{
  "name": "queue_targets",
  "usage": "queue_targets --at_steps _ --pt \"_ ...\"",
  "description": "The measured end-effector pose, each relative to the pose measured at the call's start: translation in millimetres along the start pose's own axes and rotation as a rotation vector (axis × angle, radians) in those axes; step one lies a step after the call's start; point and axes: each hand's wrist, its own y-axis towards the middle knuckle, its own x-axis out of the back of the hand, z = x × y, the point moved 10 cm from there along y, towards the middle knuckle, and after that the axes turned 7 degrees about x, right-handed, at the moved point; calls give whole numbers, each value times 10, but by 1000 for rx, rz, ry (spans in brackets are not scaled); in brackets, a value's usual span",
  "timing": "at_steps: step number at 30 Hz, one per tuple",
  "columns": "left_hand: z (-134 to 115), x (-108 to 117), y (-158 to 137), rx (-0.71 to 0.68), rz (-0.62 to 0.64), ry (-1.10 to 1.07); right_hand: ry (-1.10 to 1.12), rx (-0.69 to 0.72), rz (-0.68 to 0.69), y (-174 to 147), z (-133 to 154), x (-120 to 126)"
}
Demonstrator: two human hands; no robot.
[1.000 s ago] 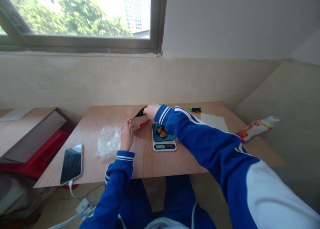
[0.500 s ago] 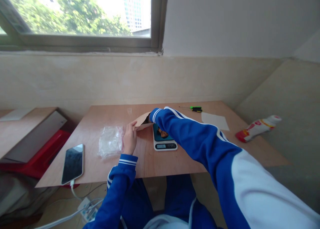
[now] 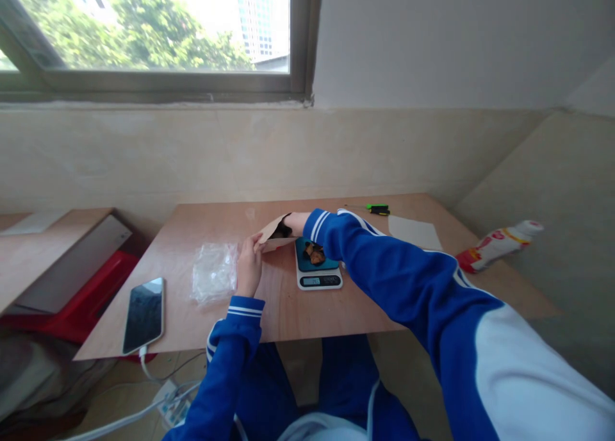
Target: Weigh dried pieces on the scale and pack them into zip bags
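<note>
My left hand point(image 3: 250, 266) is closed on the near edge of a brown paper bag point(image 3: 271, 234), which lies on its side with its mouth facing right. Inside that mouth are the fingers of my right hand point(image 3: 296, 223); only the back of the hand and the wrist show, so what the fingers do is hidden. Just right of the bag stands a white kitchen scale point(image 3: 319, 281) with a teal top and a lit display. Several brown, dried-looking pieces point(image 3: 314, 254) lie on the scale, partly below my right sleeve.
Clear plastic bags point(image 3: 214, 272) lie left of my left hand, and a phone point(image 3: 144, 316) on a cable sits at the table's front left. Screwdrivers point(image 3: 378, 209), a white sheet point(image 3: 414, 233) and a red-and-white bottle point(image 3: 497, 247) are on the right side.
My right hand has drawn back to the right, partly out of the bag, so its back and wrist now show. My left hand stays on the bag.
</note>
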Motion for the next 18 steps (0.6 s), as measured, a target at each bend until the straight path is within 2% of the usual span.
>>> queue_targets --at_steps 3,5,6,8,11,13,15,18 --pt "3 -2 22 6 -1 -7 -31 9 237 -76 -17 -64" --pt "7 4 32 12 -5 -7 -77 35 298 -138 17 3" --pt "11 10 37 15 -8 -6 -98 48 273 -165 43 88" --pt "21 25 48 20 -15 -3 -96 62 128 -241 93 335" --pt "39 50 82 25 -27 2 37 39 -122 -492 84 670" --pt "58 65 130 29 -40 2 152 -5 -272 -738 -17 799" --pt "85 73 206 37 -53 -1 230 -70 -368 -993 -191 796" --pt "155 82 357 62 -74 -2 297 -188 -362 -1265 -565 540"
